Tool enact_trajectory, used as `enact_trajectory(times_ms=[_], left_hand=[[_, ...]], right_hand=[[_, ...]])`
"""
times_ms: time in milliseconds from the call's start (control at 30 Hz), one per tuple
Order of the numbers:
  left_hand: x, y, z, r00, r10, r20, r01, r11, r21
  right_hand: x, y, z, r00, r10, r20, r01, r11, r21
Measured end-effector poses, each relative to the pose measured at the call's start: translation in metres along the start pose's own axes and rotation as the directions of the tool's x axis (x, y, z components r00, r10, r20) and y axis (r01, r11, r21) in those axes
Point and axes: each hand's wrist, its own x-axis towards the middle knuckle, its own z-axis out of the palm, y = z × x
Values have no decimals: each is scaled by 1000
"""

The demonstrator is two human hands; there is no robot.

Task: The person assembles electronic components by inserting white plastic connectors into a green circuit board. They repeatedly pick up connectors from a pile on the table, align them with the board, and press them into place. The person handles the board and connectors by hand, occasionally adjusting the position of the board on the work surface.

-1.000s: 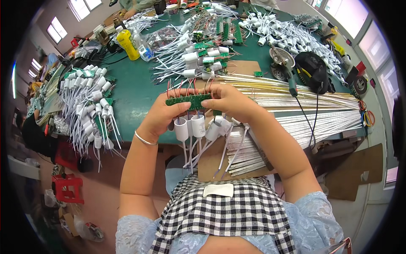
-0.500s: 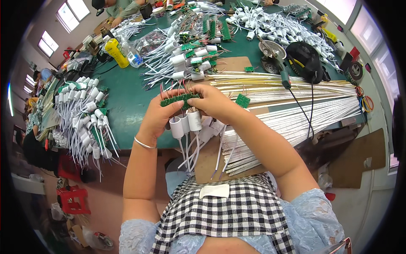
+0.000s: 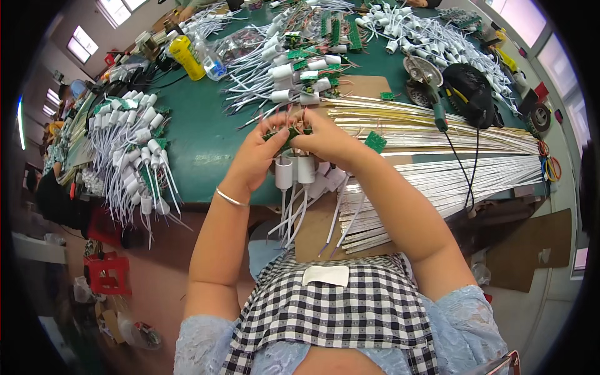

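the left hand (image 3: 259, 150) and the right hand (image 3: 325, 139) meet over the near edge of the green table (image 3: 206, 134), both pinched on a small green circuit board (image 3: 286, 132) held between them. the fingers of each hand are closed on the board's ends, left hand on its left part, right hand on its right part, thumbs toward the person. below the board hang white cylinder caps (image 3: 295, 171), side by side, with thin white wires (image 3: 289, 215) trailing down past the table edge toward the checked apron (image 3: 337, 312). a thin silver bangle (image 3: 230, 199) sits on the left wrist.

just right of the hands, long pale strips (image 3: 437, 150) lie in a broad bundle across the table, fanning to the right, and a loose green board piece (image 3: 375, 142) rests on them near the right hand. beyond the hands is a heap of white caps with green boards (image 3: 300, 69). at the left edge another bunch of white capped wires (image 3: 134, 153) drapes over the table side. a yellow bottle (image 3: 187, 57) stands far left at the back, and a black round tool (image 3: 472, 94) with a green-handled iron (image 3: 439, 115) lies at the right.
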Motion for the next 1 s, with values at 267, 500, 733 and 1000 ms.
enact_trajectory(times_ms=[267,500,733,1000], left_hand=[[18,-15,-10,999,23,43,-23,1000,-11],[-2,-13,-10,1000,9,18,-9,1000,-23],[34,-36,-9,949,116,-292,-61,980,192],[14,-17,-32,999,-22,37,18,993,116]], right_hand=[[14,12,14,976,-190,-109,147,937,-319],[15,14,8,992,-123,18,122,939,-320],[40,4,14,963,-260,-75,125,673,-729],[28,1,23,945,-320,60,318,869,-379]])
